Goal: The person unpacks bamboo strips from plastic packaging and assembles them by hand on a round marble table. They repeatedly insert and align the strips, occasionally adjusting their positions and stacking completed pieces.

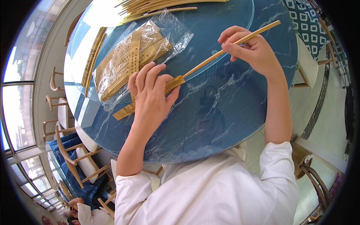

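Observation:
My right hand (255, 52) pinches light wooden chopsticks (204, 62) held slanting above the table; whether it is one or a pair I cannot tell. Their lower end meets the open mouth of a brown paper chopstick sleeve (175, 83), which my left hand (150, 88) grips between thumb and fingers. Just beyond the left hand lies a stack of printed paper sleeves (116, 71) in crinkled clear plastic wrap (183, 39). A loose sleeve (134, 48) rests across that stack. Below the left wrist, another sleeve end (123, 111) sticks out.
A round blue marbled table (210, 131) carries a glass turntable. Bare chopsticks (161, 6) are heaped at the far side, and sleeved chopsticks (92, 62) lie at left. Wooden chairs (71, 157) stand around. Another person (92, 215) sits at the lower left.

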The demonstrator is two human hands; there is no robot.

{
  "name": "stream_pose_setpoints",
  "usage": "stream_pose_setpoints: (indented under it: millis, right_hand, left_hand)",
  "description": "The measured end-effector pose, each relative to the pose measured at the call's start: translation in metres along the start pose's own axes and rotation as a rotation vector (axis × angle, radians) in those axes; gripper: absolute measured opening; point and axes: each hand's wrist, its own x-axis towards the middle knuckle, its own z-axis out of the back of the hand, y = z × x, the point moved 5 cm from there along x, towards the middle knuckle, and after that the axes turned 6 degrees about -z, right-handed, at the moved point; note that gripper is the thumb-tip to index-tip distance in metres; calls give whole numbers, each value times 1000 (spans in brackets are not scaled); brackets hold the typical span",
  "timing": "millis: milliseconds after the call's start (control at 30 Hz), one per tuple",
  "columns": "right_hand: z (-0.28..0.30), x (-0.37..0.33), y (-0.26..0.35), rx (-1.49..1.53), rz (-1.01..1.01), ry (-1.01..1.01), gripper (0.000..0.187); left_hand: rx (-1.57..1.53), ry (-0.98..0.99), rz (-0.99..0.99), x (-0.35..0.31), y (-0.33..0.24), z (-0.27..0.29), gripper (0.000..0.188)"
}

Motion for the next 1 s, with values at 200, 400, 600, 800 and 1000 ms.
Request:
stream_pose_setpoints:
  millis: [200,400,600,800,1000]
  right_hand:
    - [1,1,-1,5,-13,-7,23]
    - [4,2,-7,-1,-98,-23,28]
    - [-1,1,-5,27,-98,-19,30]
    - [4,2,-5,29,-94,-13,27]
    - [1,2,0,29,-98,19,27]
  left_hand:
    - [0,2,20,1,-1,2,31]
    - [11,-16,20,1,-2,3,32]
    - [22,-13,14,-1,-1,3,36]
    - [8,4,33,-1,1,2,35]
    - [89,31,35,-1,-3,4,33]
